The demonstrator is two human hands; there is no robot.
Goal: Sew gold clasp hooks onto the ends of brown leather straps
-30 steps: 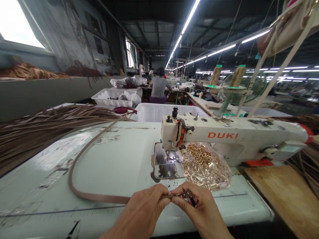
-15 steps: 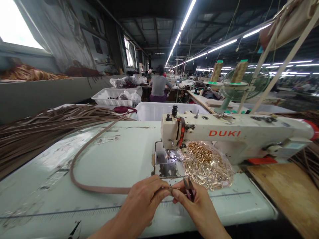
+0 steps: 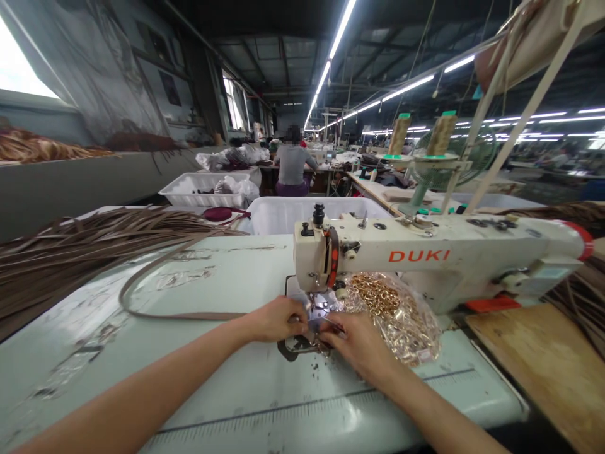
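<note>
My left hand (image 3: 280,318) is closed on a flat brown strap (image 3: 189,316) beside the needle of the white sewing machine (image 3: 363,243). From that hand the strap runs left and curves back toward a pile of similar straps. My right hand (image 3: 348,337) is closed just right of the needle area, its fingertips close to the strap's end. A thin dark sliver of the thread snips (image 3: 334,324) shows between its fingers; the rest is hidden. The strap's end is mostly covered by my fingers. The metal plate (image 3: 293,287) lies under the machine head.
A clear plastic bag of gold-coloured metal clasps (image 3: 392,315) lies right of the needle. Brown straps (image 3: 94,243) are heaped at the left. A white bin (image 3: 269,211) stands behind the table, with a wooden board (image 3: 524,353) at the right. Farther off, a person (image 3: 292,165) sits.
Both hands have moved away from me, from the table's front to the needle area, bringing the strap along. The strap's loop has shifted back. The view has turned slightly right.
</note>
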